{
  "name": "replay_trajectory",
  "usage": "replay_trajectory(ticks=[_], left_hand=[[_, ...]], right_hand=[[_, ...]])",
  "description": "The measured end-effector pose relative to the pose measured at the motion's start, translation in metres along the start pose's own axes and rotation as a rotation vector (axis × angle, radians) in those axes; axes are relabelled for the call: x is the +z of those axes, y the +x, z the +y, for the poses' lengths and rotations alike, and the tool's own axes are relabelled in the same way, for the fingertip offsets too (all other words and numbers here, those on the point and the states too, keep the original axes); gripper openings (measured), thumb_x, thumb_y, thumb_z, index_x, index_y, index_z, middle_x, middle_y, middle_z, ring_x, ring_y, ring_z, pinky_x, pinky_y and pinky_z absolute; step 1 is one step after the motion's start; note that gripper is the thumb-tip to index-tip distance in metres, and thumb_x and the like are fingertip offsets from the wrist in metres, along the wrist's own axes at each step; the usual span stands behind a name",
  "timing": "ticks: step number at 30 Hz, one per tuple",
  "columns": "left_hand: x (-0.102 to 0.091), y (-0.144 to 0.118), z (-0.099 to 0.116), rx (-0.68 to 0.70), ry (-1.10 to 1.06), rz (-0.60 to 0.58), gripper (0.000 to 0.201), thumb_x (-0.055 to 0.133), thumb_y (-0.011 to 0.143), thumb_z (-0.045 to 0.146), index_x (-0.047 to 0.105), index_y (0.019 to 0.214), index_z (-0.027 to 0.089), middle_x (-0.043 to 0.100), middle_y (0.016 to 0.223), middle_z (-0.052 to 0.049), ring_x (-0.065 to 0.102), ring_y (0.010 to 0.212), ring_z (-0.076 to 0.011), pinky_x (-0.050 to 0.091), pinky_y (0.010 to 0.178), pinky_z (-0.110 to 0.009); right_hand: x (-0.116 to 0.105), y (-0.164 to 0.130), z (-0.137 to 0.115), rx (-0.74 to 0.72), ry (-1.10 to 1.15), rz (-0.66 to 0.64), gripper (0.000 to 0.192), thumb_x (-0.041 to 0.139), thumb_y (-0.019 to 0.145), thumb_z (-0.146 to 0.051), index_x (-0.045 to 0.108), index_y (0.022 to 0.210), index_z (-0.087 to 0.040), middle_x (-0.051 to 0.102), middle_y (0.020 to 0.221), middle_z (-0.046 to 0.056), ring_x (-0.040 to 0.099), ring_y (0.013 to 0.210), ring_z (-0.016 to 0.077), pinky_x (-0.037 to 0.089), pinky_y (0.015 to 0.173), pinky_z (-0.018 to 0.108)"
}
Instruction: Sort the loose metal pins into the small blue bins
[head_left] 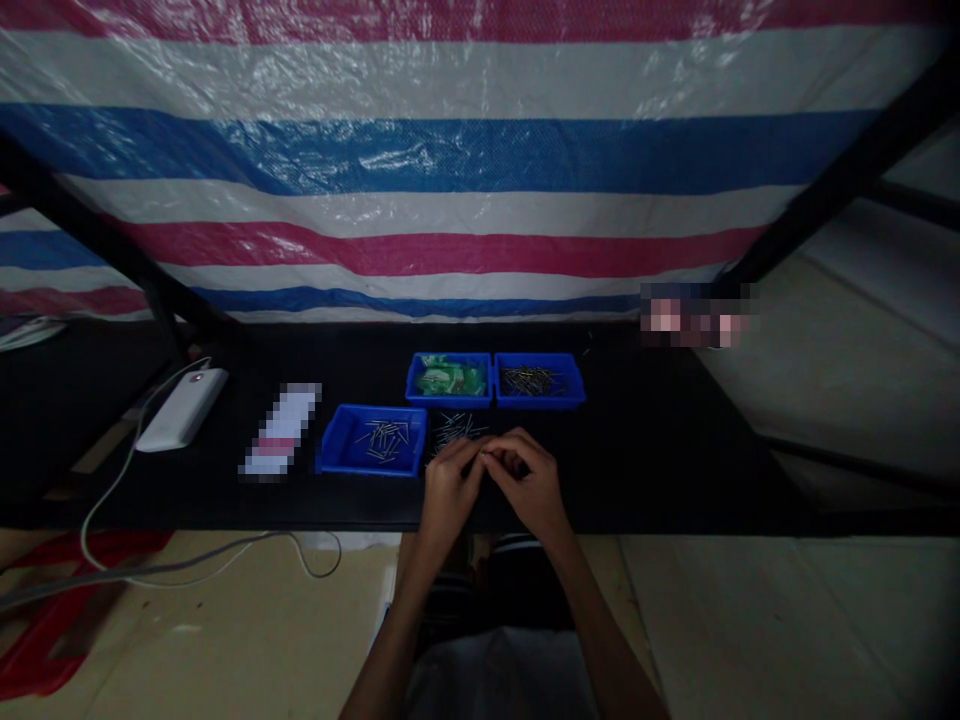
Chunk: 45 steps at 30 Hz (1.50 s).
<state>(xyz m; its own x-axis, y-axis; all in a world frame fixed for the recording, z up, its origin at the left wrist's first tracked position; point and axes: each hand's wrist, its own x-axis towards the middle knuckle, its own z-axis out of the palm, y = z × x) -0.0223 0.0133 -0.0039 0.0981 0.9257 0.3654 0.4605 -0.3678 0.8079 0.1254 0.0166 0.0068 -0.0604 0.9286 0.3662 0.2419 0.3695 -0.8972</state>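
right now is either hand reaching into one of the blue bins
No, the left hand and right hand meet fingertip to fingertip over the black table, just in front of the loose pins, outside every blue bin.

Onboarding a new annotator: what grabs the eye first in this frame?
The striped tarp in red, white and blue fills the back. Below it, three blue trays sit on the black table, beside loose metal pins. The left hand and right hand meet fingertip to fingertip at the table's near edge.

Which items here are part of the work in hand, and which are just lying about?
In use: left hand, right hand, fingertips together; loose pins; pin tray; green-parts tray; far pin tray.

Lying about: power bank, cable, tarp.
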Motion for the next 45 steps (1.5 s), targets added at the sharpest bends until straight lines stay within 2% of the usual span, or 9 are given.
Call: replay_trajectory(ticks=[6,10,14,20,23,27,30,37,45], left_hand=[[0.001,0.003,0.002,-0.040,-0.032,0.044,0.022,0.058,0.101,0.024,0.078,0.111,0.023,0.079,0.103,-0.007,0.073,0.096,-0.0218,0.056,0.087,-0.033],[0.000,0.003,0.004,-0.081,-0.056,0.073,0.023,0.057,0.102,0.027,0.078,0.106,0.021,0.079,0.100,-0.007,0.073,0.093,-0.0215,0.055,0.084,-0.032],[-0.001,0.004,0.006,-0.092,-0.061,0.068,0.022,0.057,0.102,0.027,0.078,0.102,0.022,0.080,0.097,-0.005,0.074,0.092,-0.0217,0.055,0.084,-0.032],[-0.001,0.003,0.007,-0.107,-0.077,0.077,0.024,0.056,0.103,0.029,0.078,0.102,0.021,0.080,0.099,-0.006,0.073,0.095,-0.0220,0.055,0.085,-0.033],[-0.001,0.003,0.006,-0.120,-0.087,0.071,0.023,0.056,0.103,0.029,0.078,0.102,0.021,0.079,0.095,-0.005,0.073,0.090,-0.0209,0.054,0.082,-0.031],[-0.001,0.003,0.006,-0.128,-0.107,0.060,0.023,0.057,0.103,0.029,0.078,0.102,0.021,0.079,0.097,-0.005,0.073,0.090,-0.0207,0.053,0.081,-0.031],[-0.002,0.003,0.006,-0.128,-0.109,0.053,0.023,0.056,0.103,0.029,0.078,0.103,0.021,0.079,0.100,-0.006,0.073,0.095,-0.0211,0.053,0.084,-0.031],[-0.001,0.003,0.003,-0.124,-0.104,0.050,0.022,0.058,0.103,0.029,0.078,0.101,0.020,0.078,0.097,-0.005,0.072,0.091,-0.0193,0.053,0.083,-0.030],[0.000,0.003,0.003,-0.094,-0.070,0.050,0.021,0.058,0.102,0.027,0.078,0.103,0.021,0.079,0.099,-0.005,0.072,0.093,-0.0202,0.053,0.084,-0.031]], right_hand=[[0.000,0.000,-0.002,-0.032,0.013,0.123,0.004,0.066,0.094,-0.024,0.070,0.095,-0.022,0.072,0.113,0.007,0.064,0.072,0.0131,0.052,0.063,0.027],[0.000,0.014,-0.003,-0.015,0.024,0.226,0.008,0.065,0.097,-0.029,0.065,0.100,-0.021,0.077,0.085,0.004,0.069,0.068,0.0153,0.055,0.065,0.027],[-0.010,0.050,0.000,0.051,-0.001,0.494,0.023,0.066,0.096,-0.035,0.062,0.113,-0.019,0.075,0.077,0.003,0.069,0.064,0.0165,0.052,0.060,0.027],[-0.027,0.057,0.015,0.080,-0.133,0.487,0.040,0.069,0.094,-0.037,0.057,0.128,-0.019,0.071,0.076,0.000,0.063,0.060,0.0147,0.048,0.059,0.026],[-0.028,0.030,0.021,0.075,-0.210,0.413,0.028,0.064,0.097,-0.036,0.062,0.120,-0.020,0.065,0.070,-0.003,0.060,0.058,0.0135,0.047,0.060,0.025],[-0.027,0.003,0.023,0.045,-0.373,0.000,0.013,0.065,0.095,-0.030,0.069,0.106,-0.024,0.058,0.064,-0.006,0.055,0.053,0.0119,0.042,0.056,0.024],[-0.026,-0.003,0.021,0.009,-0.508,-0.159,0.018,0.070,0.090,-0.026,0.070,0.108,-0.025,0.057,0.066,-0.006,0.059,0.060,0.0140,0.041,0.059,0.024],[-0.024,0.002,0.020,0.069,-0.551,-0.249,0.009,0.065,0.095,-0.028,0.071,0.102,-0.026,0.058,0.069,-0.005,0.059,0.063,0.0138,0.037,0.061,0.025],[-0.024,-0.003,0.018,0.036,-0.559,-0.188,0.015,0.058,0.100,-0.031,0.071,0.099,-0.024,0.057,0.069,-0.003,0.057,0.063,0.0138,0.037,0.062,0.025]])
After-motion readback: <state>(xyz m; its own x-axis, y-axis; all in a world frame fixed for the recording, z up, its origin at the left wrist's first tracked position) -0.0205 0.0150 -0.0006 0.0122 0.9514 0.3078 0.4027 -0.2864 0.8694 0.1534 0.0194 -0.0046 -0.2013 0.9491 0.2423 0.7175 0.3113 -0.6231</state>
